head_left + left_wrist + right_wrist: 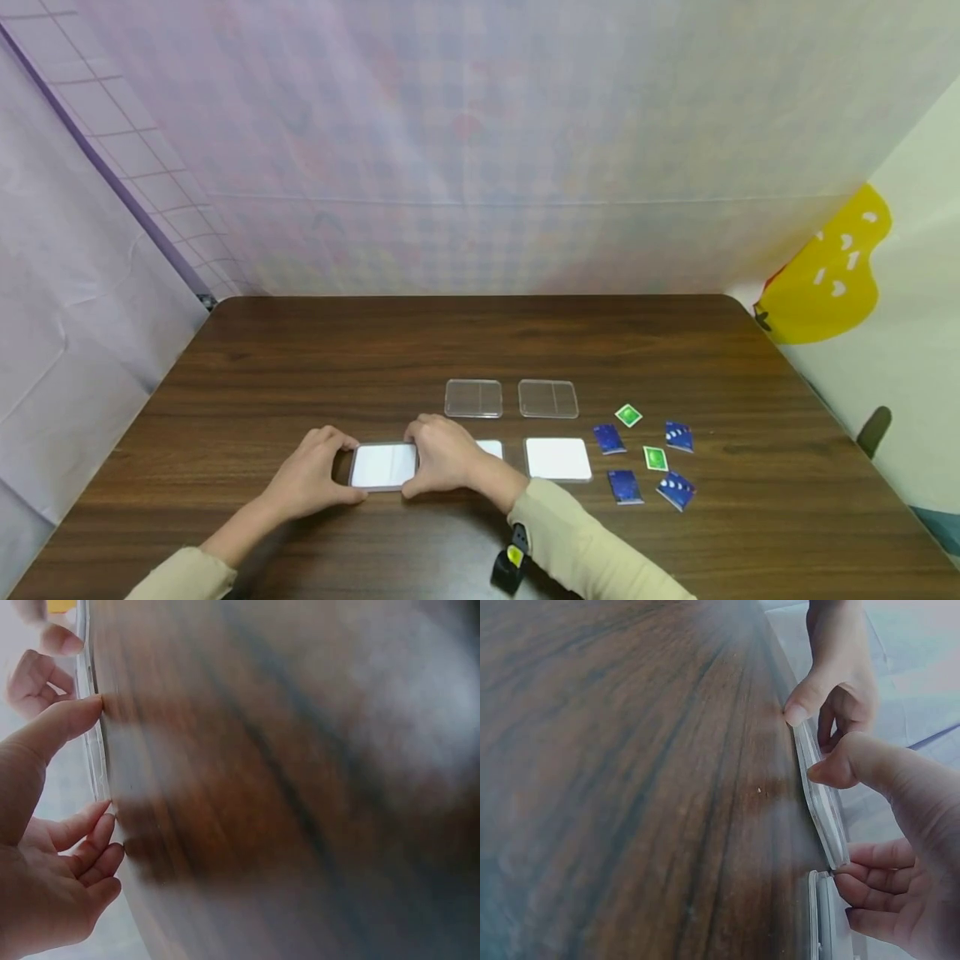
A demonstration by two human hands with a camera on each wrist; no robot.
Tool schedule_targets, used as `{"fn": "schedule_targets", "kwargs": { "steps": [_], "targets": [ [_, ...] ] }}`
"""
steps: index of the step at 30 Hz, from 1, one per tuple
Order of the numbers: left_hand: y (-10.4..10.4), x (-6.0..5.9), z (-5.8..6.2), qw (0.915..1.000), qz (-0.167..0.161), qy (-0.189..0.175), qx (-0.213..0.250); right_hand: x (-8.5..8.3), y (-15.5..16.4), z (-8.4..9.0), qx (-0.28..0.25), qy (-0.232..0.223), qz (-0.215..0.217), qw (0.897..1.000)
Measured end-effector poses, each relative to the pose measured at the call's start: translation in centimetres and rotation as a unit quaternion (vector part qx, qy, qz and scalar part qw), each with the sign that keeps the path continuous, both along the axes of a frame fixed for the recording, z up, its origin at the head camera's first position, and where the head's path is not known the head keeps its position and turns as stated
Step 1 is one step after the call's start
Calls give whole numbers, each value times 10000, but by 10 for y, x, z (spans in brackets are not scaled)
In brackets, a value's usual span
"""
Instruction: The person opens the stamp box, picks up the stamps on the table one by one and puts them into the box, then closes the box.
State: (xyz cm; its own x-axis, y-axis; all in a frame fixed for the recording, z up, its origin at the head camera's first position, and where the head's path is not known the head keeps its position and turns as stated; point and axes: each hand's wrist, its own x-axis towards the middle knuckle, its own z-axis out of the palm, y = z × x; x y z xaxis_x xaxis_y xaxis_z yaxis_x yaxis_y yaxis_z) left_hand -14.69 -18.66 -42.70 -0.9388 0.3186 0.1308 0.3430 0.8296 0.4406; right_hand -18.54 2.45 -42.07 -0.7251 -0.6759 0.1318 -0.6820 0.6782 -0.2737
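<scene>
A flat, clear-edged plastic case [384, 467] with a white face is between both hands at the left-centre of the table. My left hand [313, 471] grips its left end, thumb at the near corner and fingers at the far one. At the right end, my right hand [444, 454] pinches the case in the same way. In the right wrist view, the case [823, 806] appears edge-on, close to the tabletop; whether it touches is hard to tell. A second white case [491, 448] lies partly hidden behind the right hand. A third white case [558, 460] lies to its right.
Two clear, shallow plastic lids or trays [473, 398] [548, 399] lie behind the cases. To the right are several small blue packets [626, 487] and two green square pieces [656, 458]. A dark strapped device [508, 569] is on the right wrist.
</scene>
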Motion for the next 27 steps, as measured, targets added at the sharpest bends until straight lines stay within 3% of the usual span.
{"fn": "schedule_targets", "kwargs": {
  "steps": [27],
  "targets": [
    [3,3,-3,9999,50,137,-80,-3,1,4,-10,-166,83,9998]
  ]
}}
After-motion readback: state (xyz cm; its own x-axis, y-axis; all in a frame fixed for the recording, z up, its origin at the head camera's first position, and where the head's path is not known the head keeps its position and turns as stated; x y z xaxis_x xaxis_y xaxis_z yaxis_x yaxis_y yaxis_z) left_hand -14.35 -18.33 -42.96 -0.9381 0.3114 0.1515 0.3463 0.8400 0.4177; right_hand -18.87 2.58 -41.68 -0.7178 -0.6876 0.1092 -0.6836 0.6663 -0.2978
